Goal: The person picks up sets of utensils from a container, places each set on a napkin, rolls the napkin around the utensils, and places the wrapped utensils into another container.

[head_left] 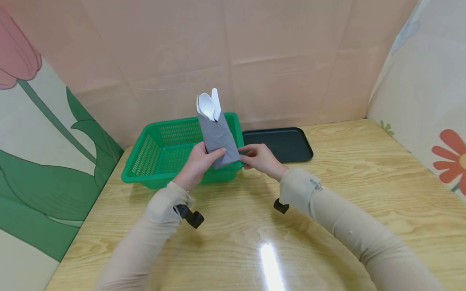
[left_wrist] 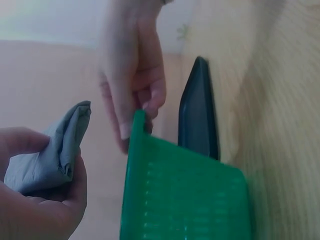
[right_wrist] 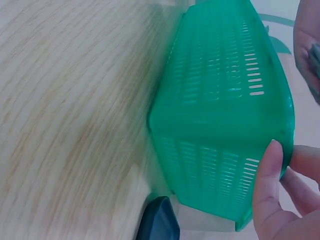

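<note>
My left hand [head_left: 196,162] grips the lower part of a folded grey napkin [head_left: 219,139], thumb across its front. A white plastic spoon [head_left: 206,106], a fork [head_left: 198,105] and a knife [head_left: 216,102] stick out of the napkin's top. This bundle is held above the right side of a green plastic basket [head_left: 145,178]. At the basket's near right corner, my right hand [head_left: 260,158] pinches the rim, with the thumb [right_wrist: 270,175] on the outer wall and fingers over the edge. In the left wrist view the napkin's folded bottom end [left_wrist: 65,155] shows, while the cutlery is hidden.
To the right of the basket a black tray [head_left: 280,143] lies flat on the wooden table [head_left: 349,182]. A pinkish cloth backdrop [head_left: 291,72] hangs along the table's far edge. Printed panels with flowers stand at left and right.
</note>
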`<state>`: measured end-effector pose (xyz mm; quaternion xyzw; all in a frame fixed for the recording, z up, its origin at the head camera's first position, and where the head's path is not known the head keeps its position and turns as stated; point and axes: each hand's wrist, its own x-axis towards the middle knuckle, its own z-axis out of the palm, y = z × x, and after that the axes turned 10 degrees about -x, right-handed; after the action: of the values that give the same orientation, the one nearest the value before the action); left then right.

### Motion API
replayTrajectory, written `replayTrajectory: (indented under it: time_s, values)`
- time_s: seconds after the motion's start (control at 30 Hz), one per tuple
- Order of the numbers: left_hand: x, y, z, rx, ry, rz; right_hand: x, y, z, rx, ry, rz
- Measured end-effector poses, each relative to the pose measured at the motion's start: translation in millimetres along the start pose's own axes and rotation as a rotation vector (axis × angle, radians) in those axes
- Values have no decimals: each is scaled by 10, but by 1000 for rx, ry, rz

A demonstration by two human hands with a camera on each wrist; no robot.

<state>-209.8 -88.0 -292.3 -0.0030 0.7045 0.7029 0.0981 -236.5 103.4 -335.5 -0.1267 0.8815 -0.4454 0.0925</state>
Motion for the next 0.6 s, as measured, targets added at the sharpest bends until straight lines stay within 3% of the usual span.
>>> replayTrajectory:
  time_s: [0.33, 0.6]
  values:
    - [164, 210, -168, 126, -24, 18, -8, -60, -6, -6, -17, 18]
    - [285, 311, -248, 206, -54, -5, -17, -105, -39, -22, -32, 29]
